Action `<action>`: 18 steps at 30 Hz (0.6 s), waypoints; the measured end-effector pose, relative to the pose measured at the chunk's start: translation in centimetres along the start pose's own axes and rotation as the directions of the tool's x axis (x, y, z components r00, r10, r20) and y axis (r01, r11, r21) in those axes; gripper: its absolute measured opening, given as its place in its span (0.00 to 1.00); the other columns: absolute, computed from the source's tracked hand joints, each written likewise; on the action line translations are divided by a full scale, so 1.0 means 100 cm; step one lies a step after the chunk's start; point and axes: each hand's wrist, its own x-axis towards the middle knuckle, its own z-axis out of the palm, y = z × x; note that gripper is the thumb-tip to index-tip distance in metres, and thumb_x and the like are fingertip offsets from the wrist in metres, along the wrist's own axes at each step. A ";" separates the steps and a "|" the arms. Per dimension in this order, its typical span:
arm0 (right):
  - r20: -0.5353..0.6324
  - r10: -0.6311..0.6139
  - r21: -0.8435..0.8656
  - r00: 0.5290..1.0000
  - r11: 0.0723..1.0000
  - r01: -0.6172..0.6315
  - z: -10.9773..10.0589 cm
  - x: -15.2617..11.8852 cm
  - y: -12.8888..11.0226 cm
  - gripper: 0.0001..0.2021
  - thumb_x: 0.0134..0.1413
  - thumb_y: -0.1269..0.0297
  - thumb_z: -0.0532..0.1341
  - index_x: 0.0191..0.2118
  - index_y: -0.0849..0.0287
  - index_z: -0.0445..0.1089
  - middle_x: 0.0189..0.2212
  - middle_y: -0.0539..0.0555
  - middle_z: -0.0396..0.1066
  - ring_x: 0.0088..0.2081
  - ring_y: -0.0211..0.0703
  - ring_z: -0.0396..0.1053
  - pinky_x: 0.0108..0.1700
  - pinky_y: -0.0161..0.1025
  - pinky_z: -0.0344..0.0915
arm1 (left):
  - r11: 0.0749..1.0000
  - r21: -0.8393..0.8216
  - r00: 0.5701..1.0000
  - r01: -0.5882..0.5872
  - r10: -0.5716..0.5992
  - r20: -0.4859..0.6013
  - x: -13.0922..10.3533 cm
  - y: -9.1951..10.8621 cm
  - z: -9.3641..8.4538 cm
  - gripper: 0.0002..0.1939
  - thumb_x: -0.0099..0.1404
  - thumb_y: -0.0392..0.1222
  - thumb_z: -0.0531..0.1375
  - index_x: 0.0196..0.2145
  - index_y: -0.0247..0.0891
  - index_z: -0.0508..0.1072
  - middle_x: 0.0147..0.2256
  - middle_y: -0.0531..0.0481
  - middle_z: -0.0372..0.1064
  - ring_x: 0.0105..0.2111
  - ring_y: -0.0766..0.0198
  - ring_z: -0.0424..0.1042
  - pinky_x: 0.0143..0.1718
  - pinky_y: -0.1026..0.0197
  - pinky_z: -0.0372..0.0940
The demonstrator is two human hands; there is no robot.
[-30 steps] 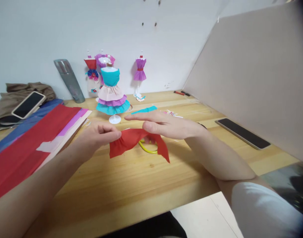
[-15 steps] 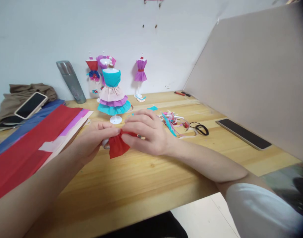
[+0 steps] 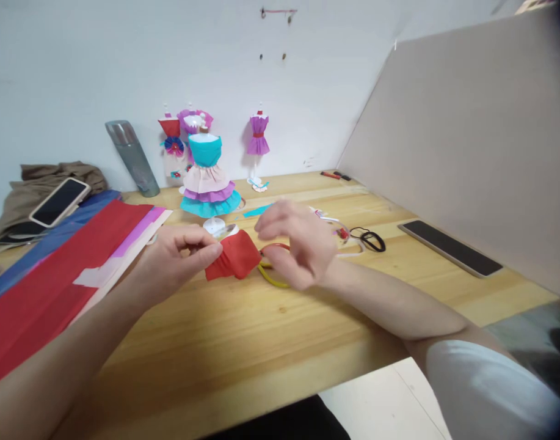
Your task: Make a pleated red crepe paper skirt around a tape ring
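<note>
Pinched between thumb and fingers of my left hand is a piece of gathered red paper, held above the wooden table. My right hand is just right of the paper, its fingers curved and apart, slightly blurred. Beside and partly behind that hand are scissors with yellow and red handles, resting on the table. A small mannequin in a tiered turquoise, pale pink and purple dress stands behind my hands. A turquoise strip lies behind my right hand.
Red paper sheets lie over other colours on the left, near a phone and brown cloth. A bottle leans on the wall. More dressed mannequins stand behind. A black cord and a dark-faced slab lie right.
My right hand has come away from the red paper and moved right, its fingers opening. The paper now extends further right from my left hand, and the scissors' coloured handles have come into view.
</note>
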 end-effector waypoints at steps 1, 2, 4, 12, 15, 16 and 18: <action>0.020 0.185 0.039 0.983 0.982 -0.186 -0.003 0.001 0.002 0.11 0.65 0.63 0.54 0.30 0.57 0.67 0.28 0.52 0.70 0.32 0.39 0.70 0.36 0.39 0.68 | 0.995 0.067 0.997 -0.068 0.069 -0.015 0.000 -0.001 -0.002 0.12 0.63 0.41 0.61 0.23 0.38 0.76 0.22 0.52 0.71 0.24 0.66 0.67 0.26 0.64 0.62; 0.081 0.352 0.082 0.932 0.930 -0.358 -0.004 0.002 0.004 0.16 0.66 0.59 0.53 0.28 0.58 0.67 0.27 0.51 0.70 0.31 0.40 0.69 0.37 0.40 0.67 | 0.982 0.130 0.990 -0.138 0.142 -0.025 0.000 -0.001 -0.004 0.11 0.63 0.40 0.61 0.24 0.39 0.77 0.24 0.52 0.72 0.26 0.65 0.69 0.29 0.63 0.63; 0.273 0.562 0.156 0.781 0.775 -0.612 -0.004 0.001 0.012 0.24 0.69 0.50 0.49 0.27 0.59 0.69 0.27 0.52 0.71 0.32 0.41 0.70 0.40 0.42 0.66 | 0.934 0.235 0.959 -0.270 0.282 -0.020 -0.001 -0.002 -0.007 0.08 0.65 0.37 0.61 0.27 0.39 0.77 0.27 0.51 0.73 0.32 0.63 0.71 0.35 0.60 0.65; 0.541 0.543 0.479 0.642 0.428 -0.766 0.009 -0.011 0.036 0.24 0.58 0.40 0.60 0.44 0.58 0.77 0.42 0.54 0.76 0.49 0.48 0.71 0.56 0.47 0.64 | 0.721 0.472 0.847 -0.508 0.519 0.117 0.000 0.002 -0.011 0.07 0.69 0.35 0.58 0.32 0.40 0.74 0.27 0.53 0.71 0.32 0.63 0.69 0.41 0.58 0.63; 0.539 0.560 0.479 0.629 0.411 -0.776 0.006 -0.008 0.036 0.24 0.54 0.46 0.66 0.52 0.56 0.74 0.53 0.55 0.74 0.56 0.47 0.69 0.60 0.46 0.63 | 0.681 0.508 0.830 -0.528 0.539 0.140 0.002 0.003 -0.014 0.08 0.69 0.37 0.58 0.32 0.41 0.74 0.27 0.53 0.72 0.32 0.62 0.67 0.42 0.57 0.63; 0.518 0.569 0.489 0.638 0.415 -0.767 0.005 -0.008 0.037 0.25 0.53 0.48 0.67 0.55 0.54 0.72 0.57 0.55 0.71 0.59 0.47 0.67 0.61 0.45 0.62 | 0.671 0.509 0.823 -0.539 0.547 0.149 0.002 0.002 -0.015 0.08 0.69 0.37 0.58 0.31 0.41 0.74 0.27 0.53 0.72 0.31 0.62 0.66 0.41 0.56 0.63; 0.502 0.563 0.508 0.657 0.423 -0.750 0.003 -0.007 0.039 0.27 0.53 0.49 0.67 0.57 0.52 0.70 0.61 0.55 0.67 0.62 0.47 0.64 0.62 0.45 0.62 | 0.660 0.509 0.814 -0.552 0.558 0.159 0.002 0.001 -0.017 0.09 0.70 0.38 0.58 0.30 0.41 0.74 0.26 0.52 0.71 0.31 0.62 0.66 0.41 0.56 0.63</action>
